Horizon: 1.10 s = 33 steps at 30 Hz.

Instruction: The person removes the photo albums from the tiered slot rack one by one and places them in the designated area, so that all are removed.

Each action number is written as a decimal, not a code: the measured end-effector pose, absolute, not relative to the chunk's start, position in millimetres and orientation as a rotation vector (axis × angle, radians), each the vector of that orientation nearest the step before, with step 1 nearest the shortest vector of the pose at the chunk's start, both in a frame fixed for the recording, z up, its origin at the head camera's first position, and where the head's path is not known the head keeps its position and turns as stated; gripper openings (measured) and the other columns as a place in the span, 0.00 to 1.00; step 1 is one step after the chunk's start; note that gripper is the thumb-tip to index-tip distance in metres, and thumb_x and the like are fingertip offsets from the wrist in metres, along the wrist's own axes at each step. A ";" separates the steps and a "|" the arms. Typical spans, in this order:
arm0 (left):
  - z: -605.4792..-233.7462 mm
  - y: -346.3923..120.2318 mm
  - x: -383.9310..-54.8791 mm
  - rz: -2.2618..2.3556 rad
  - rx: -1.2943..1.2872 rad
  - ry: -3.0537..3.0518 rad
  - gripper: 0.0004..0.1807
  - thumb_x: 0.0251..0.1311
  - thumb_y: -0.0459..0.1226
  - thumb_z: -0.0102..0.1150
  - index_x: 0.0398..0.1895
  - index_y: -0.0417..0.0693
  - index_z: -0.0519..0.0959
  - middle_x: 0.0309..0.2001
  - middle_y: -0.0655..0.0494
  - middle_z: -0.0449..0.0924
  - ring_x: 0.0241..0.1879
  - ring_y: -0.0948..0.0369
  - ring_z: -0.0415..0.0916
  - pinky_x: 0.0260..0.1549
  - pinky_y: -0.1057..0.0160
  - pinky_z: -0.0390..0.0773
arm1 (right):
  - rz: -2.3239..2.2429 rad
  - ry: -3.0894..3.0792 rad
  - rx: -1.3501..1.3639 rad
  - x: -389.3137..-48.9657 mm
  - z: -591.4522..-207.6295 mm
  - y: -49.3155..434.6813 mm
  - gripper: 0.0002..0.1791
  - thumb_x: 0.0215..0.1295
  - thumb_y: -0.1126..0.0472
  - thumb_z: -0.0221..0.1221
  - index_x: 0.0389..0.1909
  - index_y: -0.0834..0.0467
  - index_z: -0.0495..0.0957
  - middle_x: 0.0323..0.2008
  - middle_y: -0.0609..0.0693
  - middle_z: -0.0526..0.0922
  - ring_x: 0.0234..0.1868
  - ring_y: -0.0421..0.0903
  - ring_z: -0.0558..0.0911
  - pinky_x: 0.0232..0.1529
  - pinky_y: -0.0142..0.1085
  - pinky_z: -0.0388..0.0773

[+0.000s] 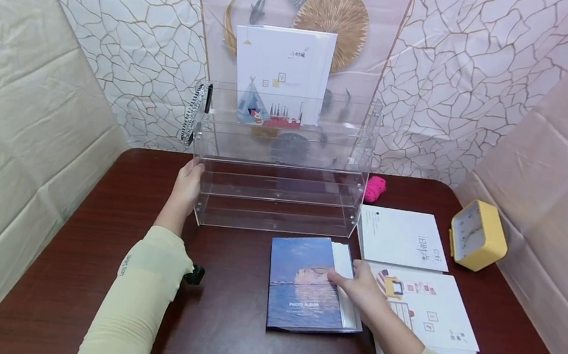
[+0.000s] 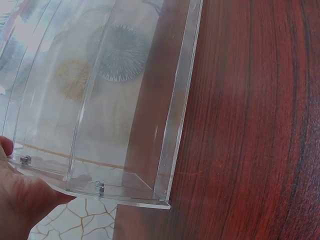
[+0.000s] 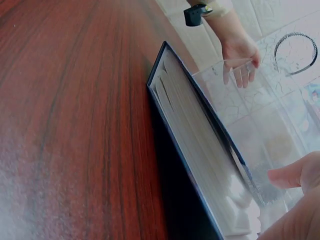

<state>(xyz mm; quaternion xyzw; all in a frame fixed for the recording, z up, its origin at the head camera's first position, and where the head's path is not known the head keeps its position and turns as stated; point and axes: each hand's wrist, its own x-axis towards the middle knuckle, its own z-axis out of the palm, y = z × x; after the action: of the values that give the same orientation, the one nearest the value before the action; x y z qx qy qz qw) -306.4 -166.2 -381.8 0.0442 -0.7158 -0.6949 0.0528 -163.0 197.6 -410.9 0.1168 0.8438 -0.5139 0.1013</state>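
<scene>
A clear acrylic rack with several tiers [image 1: 273,221] stands at the back of the table. At its left side, my left hand [image 1: 188,183] grips the edge of the side panel; the left wrist view shows the thumb base against that panel [image 2: 120,195]. My right hand [image 1: 363,288] holds a blue photo album [image 1: 300,284] by its right edge, thumb over the cover and the other fingers hidden beneath. Thick white pages [image 3: 195,145] show between the album's dark covers in the right wrist view. The album lies in front of the rack's right half.
A white book [image 1: 285,72] stands upright in the rack's top tier. A headband [image 1: 193,113] hangs at the rack's upper left. White books [image 1: 437,311] lie stacked at right, with another white book [image 1: 403,237] behind, a yellow clock [image 1: 482,237] and a pink item [image 1: 374,188].
</scene>
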 end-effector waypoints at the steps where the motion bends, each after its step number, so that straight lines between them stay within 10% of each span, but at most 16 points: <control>1: -382.4 -166.7 -306.8 -2.115 0.134 -2.173 0.29 0.71 0.37 0.32 0.72 0.35 0.45 0.71 0.42 0.47 0.70 0.54 0.43 0.67 0.58 0.46 | -1.522 2.496 0.334 -162.4 -410.1 197.2 0.45 0.62 0.58 0.60 0.65 0.79 0.45 0.64 0.77 0.52 0.66 0.66 0.53 0.65 0.55 0.50; 33: -385.7 -167.0 -310.7 -2.088 0.120 -2.178 0.29 0.70 0.37 0.33 0.72 0.35 0.48 0.71 0.42 0.48 0.70 0.55 0.43 0.67 0.60 0.47 | -1.792 2.333 -0.520 -202.1 -349.8 208.4 0.18 0.70 0.62 0.51 0.50 0.74 0.68 0.44 0.67 0.79 0.45 0.54 0.81 0.52 0.42 0.75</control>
<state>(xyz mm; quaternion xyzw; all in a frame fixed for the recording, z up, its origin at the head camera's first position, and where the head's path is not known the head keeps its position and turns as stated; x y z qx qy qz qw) -310.7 -167.0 -385.7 0.0397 -0.7200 -0.6902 0.0610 -202.1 208.4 -349.8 -0.1737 0.7786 -0.5980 0.0772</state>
